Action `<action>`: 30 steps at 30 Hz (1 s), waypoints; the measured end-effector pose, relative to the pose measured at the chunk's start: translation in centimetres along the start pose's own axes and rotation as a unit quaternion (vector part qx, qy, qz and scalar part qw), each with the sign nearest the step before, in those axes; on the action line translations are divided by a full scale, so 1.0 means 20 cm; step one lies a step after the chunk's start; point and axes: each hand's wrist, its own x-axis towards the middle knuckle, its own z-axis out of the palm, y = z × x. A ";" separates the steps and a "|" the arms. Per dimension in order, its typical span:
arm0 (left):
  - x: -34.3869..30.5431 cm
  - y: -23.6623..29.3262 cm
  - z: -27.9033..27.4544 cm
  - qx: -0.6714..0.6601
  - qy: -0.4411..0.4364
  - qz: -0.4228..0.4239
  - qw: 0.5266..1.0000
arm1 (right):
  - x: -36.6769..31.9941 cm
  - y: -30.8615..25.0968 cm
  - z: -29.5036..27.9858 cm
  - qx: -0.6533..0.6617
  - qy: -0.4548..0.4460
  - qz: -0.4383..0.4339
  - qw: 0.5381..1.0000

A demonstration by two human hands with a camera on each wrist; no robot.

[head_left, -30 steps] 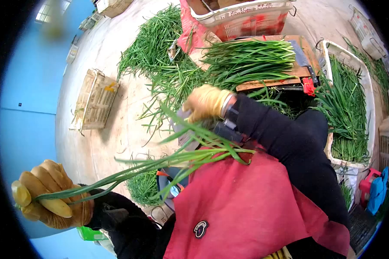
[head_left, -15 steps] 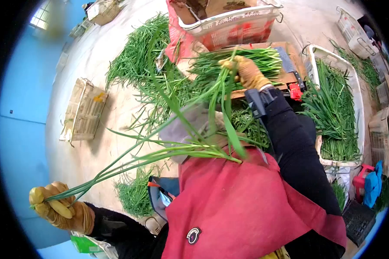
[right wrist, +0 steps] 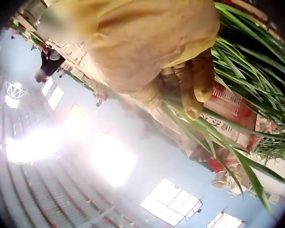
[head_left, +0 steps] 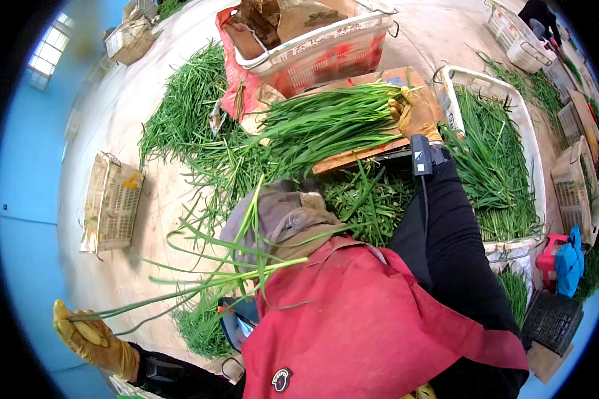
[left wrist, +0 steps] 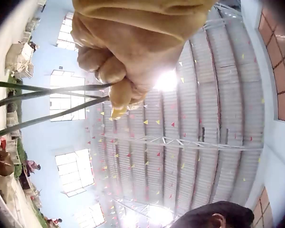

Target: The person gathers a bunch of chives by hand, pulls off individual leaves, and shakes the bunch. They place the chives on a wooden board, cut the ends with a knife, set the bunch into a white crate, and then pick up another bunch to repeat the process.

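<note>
At the lower left of the head view the gloved left hand (head_left: 98,338) pinches the leaf tips of a few long green stalks (head_left: 226,274), whose pale ends reach over the red apron (head_left: 373,312). The left wrist view shows that hand (left wrist: 128,52) with the leaves between thumb and fingers. My gloved right hand (head_left: 416,118) is at the pale ends of a stalk bundle (head_left: 333,120) lying on the wooden board (head_left: 359,154). In the right wrist view its curled fingers (right wrist: 194,97) hold some green stalks (right wrist: 228,145).
A loose green heap (head_left: 186,106) lies on the floor beyond the knee. To the right stands a white crate (head_left: 539,166) full of stalks; a red-stained crate (head_left: 319,56) is behind the board. An empty-looking crate (head_left: 112,203) stands at left. Trimmings (head_left: 373,206) lie below the board.
The right hand has moved from near the lap to the board's right side, carrying stalks. The left hand still holds its stalks out to the left. The head view has shifted.
</note>
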 end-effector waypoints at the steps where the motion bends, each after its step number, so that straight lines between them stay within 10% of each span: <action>1: -0.03 0.02 0.06 -0.004 0.034 -0.004 0.999 | 0.02 0.01 -0.01 0.004 0.008 -0.004 1.000; 9: 0.07 -0.04 -0.04 -0.096 -0.202 -0.024 0.974 | 0.40 0.19 -0.20 0.015 -0.039 0.074 0.996; 11: 0.09 -0.03 -0.01 -0.107 -0.284 -0.009 0.953 | 0.33 0.18 -0.15 -0.211 0.040 0.116 0.970; 13: 0.01 0.02 0.10 -0.075 -0.113 -0.006 0.991 | 0.23 0.15 -0.05 -0.419 0.081 0.167 0.889; 21: 0.00 0.03 0.04 -0.142 -0.257 -0.019 0.956 | -0.42 0.46 0.23 -0.420 -0.343 -0.002 0.840; 23: 0.00 0.03 0.03 -0.125 -0.215 -0.012 0.969 | -0.45 0.53 0.35 -0.578 -0.388 -0.150 0.702; 30: -0.08 0.04 -0.01 -0.094 -0.156 0.009 0.983 | -0.45 0.92 0.78 -0.586 -0.461 -0.316 0.586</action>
